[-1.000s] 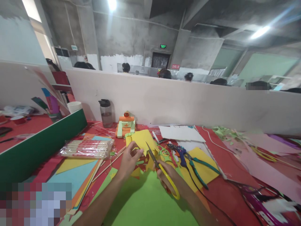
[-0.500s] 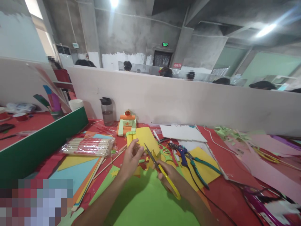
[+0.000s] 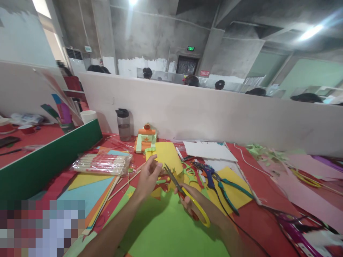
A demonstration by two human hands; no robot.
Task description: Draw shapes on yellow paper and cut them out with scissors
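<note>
Yellow-handled scissors (image 3: pixel 175 181) are gripped in my right hand (image 3: pixel 191 200), their blades pointing up and left towards my left fingers. My left hand (image 3: pixel 148 176) is curled, thumb close to the fingertips and near the scissor tips; whatever it may pinch is too small to make out. Under both forearms lies a large green sheet (image 3: pixel 171 228). Just beyond my hands are a yellow sheet (image 3: pixel 167 154) and green cut-out paper (image 3: pixel 190 174) among scraps. A small orange and pale-green paper model (image 3: pixel 146 139) stands behind them.
At right lie a blue glue gun (image 3: pixel 209 176) with its cord and green-handled pliers (image 3: pixel 227 196). A wrapped bundle of sticks (image 3: pixel 103 164) and coloured sheets (image 3: pixel 85 192) are at left, beside a green divider (image 3: pixel 53 153). A bottle (image 3: pixel 123 125) stands by the white partition (image 3: pixel 214 114).
The scissors' handle has swung slightly down and right, and my right fingers have shifted on it. My left hand stays curled in nearly the same place. The view has shifted slightly.
</note>
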